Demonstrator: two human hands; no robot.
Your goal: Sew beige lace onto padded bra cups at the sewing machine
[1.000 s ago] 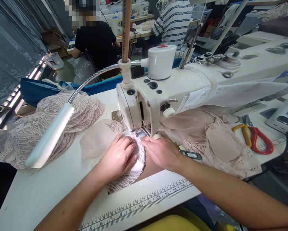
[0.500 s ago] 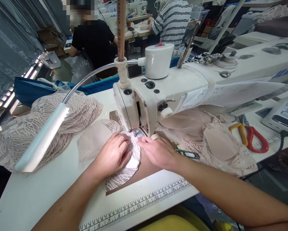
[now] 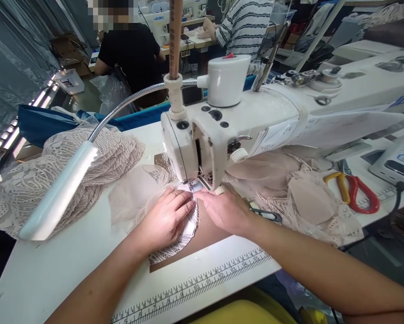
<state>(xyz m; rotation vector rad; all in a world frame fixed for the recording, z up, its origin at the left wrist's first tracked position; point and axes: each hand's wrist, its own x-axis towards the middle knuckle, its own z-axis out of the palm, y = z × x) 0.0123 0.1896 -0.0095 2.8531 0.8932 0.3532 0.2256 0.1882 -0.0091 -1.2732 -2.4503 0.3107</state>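
A pale lace piece (image 3: 175, 246) with a white backing lies on the brown plate (image 3: 212, 225) of the sewing machine (image 3: 197, 144). Its far end sits under the presser foot (image 3: 194, 184). My left hand (image 3: 166, 218) rests flat on the lace, fingers stretched toward the foot and covering most of it. On the other side, my right hand (image 3: 225, 209) is partly closed, its fingertips pinched at the lace's right edge just in front of the foot. Sheer lace-edged fabric (image 3: 127, 193) spreads behind my left hand.
A lace pile (image 3: 70, 157) lies left beneath a lamp (image 3: 60, 191). Right are sheer cups (image 3: 311, 200), red-and-yellow scissors (image 3: 360, 193) and a dark-handled tool (image 3: 267, 215). A printed ruler (image 3: 195, 288) runs along the front edge. Two people sit at machines beyond.
My left hand has moved slightly right and flattened over the lace, covering more of it. My right hand keeps nearly the same place at the edge. The view has shifted a little.
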